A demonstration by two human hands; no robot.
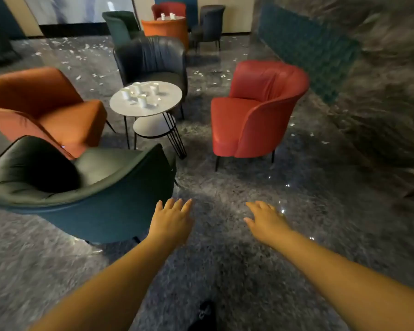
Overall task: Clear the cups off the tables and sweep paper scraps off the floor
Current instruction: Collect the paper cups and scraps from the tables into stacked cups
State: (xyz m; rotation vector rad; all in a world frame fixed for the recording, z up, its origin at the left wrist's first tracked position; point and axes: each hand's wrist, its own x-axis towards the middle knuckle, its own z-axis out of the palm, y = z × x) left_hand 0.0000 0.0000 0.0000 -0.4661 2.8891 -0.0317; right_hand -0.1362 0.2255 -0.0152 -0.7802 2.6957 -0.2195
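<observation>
Both bare hands, left [171, 220] and right [264, 219], stretched forward, fingers spread, grasping nothing. Four white paper cups [139, 93] upright on round grey bench [167, 101] among armchairs. White paper scraps [81, 57] scattered across dark marbled floor [225, 259] beyond.

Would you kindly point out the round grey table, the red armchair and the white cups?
Round grey table [164, 105]: head view, bare tabletop.
Red armchair [234, 115]: head view, seat cushion.
White cups [142, 100]: head view, nearest cup's side.
</observation>
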